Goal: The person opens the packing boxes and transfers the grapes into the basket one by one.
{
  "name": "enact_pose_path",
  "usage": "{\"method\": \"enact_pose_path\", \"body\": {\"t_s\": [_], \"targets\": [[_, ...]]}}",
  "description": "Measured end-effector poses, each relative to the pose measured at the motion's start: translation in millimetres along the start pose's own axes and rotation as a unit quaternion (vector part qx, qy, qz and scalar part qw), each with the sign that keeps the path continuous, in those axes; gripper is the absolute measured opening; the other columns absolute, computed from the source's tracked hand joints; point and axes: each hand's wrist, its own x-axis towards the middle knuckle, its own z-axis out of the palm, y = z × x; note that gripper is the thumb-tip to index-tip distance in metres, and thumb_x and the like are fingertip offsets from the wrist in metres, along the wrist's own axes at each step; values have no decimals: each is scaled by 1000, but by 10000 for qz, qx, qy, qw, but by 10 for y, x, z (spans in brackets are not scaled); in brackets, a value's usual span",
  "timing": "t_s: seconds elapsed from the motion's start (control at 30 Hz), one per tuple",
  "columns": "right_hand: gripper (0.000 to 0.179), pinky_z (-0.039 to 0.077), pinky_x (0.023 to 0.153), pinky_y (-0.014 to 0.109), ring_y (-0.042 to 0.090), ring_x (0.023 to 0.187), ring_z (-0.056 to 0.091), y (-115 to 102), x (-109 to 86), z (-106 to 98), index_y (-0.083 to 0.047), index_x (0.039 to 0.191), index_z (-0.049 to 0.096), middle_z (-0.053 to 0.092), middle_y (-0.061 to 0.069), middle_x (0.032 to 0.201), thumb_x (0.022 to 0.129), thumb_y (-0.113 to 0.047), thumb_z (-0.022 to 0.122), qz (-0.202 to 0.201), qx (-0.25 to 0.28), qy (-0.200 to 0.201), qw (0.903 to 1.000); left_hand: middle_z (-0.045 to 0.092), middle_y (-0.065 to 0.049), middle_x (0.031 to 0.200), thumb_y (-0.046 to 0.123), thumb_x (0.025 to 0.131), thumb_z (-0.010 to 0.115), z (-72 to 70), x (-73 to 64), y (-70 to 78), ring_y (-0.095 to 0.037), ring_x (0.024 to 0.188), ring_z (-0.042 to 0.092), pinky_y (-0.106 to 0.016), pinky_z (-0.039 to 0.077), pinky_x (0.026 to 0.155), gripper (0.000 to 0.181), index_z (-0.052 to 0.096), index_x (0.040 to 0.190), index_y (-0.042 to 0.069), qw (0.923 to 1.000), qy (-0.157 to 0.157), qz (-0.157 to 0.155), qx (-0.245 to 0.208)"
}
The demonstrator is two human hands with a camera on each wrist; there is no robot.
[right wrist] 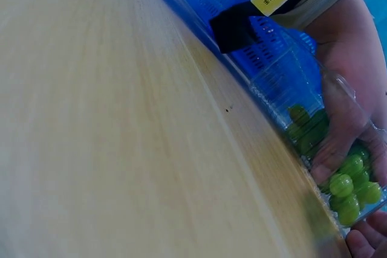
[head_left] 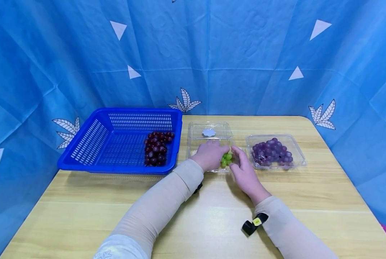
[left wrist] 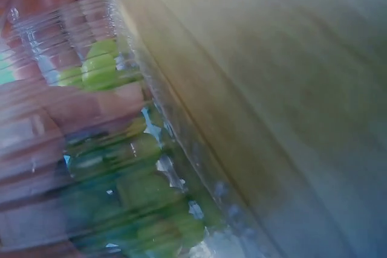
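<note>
A clear plastic clamshell box stands open at the middle of the table, its lid folded back and bearing a pale scalloped sticker. My left hand reaches down into it, thumb and fingers around a bunch of green grapes. Through the box wall, the right wrist view shows the left thumb against the grapes. At the box's right side is my right hand, thumb and fingers spread and fingertips right at the wall. The left palm hides part of the bunch in the head view.
On the left stands a blue perforated basket with dark red grapes along its right side. Right of the open box, a second clear box contains purple grapes. A blue patterned curtain hangs behind the wooden table.
</note>
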Motion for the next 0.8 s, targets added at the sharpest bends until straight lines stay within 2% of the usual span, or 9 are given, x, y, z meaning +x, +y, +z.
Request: {"method": "enact_pose_path", "body": {"t_s": [0.2,0.43,0.47,0.53,0.67,0.8], "targets": [[65,29,117,51,37,142,38,-2,-1,11,-6,158,26,33,19,159,98,-4,50,37,145,-12,9999,60,-2,118,20,90,72,-5,6,-25,-22,98,56,-38,54,72,43,59,130,29,9999,-57,134,-34],[64,32,116,49,36,141,39,-33,-8,4,-5,158,24,35,20,157,100,-4,50,46,221,5,9997,60,-3,125,19,91,71,-13,11,-80,-23,104,58,-41,54,75,47,57,134,32,9978,77,42,-657],[64,32,116,49,36,141,39,-28,-6,5,-5,158,24,36,20,157,99,-4,49,19,222,19,9998,59,-6,131,19,91,71,-19,9,-79,-25,106,60,-40,55,74,48,57,135,32,9971,132,2,-743],[64,30,117,50,37,142,38,-19,-5,8,-4,158,23,34,20,157,100,-4,49,-31,198,35,9998,58,-7,132,16,91,69,-42,0,-72,-24,103,61,-38,54,69,50,56,137,31,9958,282,-59,-868],[65,27,118,49,36,144,36,-6,2,13,-3,158,23,33,20,158,99,-2,49,-93,185,78,9998,58,-5,125,12,91,67,-109,-25,-31,-18,96,59,-34,52,66,49,56,136,29,9914,673,-123,-1115],[64,25,119,49,35,144,35,-8,8,19,-2,156,25,34,20,157,98,-4,51,-65,75,124,9999,55,2,112,13,92,67,-227,-94,38,-13,90,52,-30,50,68,44,56,132,28,9882,1014,-17,-1144]]}}
